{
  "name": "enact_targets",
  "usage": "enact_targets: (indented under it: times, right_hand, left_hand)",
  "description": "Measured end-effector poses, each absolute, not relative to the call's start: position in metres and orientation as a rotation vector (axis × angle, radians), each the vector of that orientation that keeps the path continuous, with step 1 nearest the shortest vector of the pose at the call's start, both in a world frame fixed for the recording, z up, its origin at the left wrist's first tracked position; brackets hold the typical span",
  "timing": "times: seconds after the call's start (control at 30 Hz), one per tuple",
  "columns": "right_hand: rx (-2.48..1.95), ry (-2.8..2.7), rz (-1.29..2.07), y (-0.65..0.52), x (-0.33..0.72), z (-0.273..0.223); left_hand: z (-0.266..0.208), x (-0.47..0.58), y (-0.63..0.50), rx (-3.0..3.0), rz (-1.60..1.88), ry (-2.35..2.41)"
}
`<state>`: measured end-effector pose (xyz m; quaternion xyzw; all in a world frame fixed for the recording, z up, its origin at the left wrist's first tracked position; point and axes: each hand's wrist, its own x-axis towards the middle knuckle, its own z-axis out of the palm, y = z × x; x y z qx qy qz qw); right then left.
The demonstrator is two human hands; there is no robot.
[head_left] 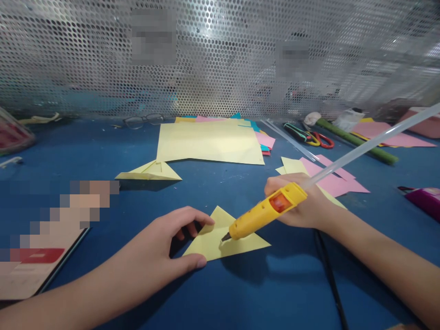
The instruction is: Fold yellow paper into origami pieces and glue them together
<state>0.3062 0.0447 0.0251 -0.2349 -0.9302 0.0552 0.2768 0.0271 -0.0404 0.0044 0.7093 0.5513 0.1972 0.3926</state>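
My right hand [295, 201] is wrapped round a yellow hot glue gun [259, 215] with a long clear glue stick [371, 146] coming out of its back. Its dark nozzle points down at the face of a folded yellow paper triangle [209, 238], close to or touching it. A small glossy streak shows beside the tip. My left hand [182, 238] grips the left part of this triangle, thumb at the lower edge and index finger at the upper one. Another folded yellow paper piece [149, 172] lies farther back on the left.
A large yellow sheet [209, 142] covers coloured papers on the blue table [137, 302]. Pink pieces [330, 178], scissors [323, 140], a cutter [297, 133] and a green stem [357, 140] lie right. A phone [51, 266] lies left; a black cord [330, 275] trails front right.
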Motion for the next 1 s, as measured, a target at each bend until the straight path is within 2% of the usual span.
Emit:
enact_targets:
  times: [1.0]
  right_hand:
    - [-0.721,-2.626,0.151,0.0476,0.3067,0.0163]
  left_hand:
    - [0.0045,0.0271,-0.0407,1.786,0.501,1.406]
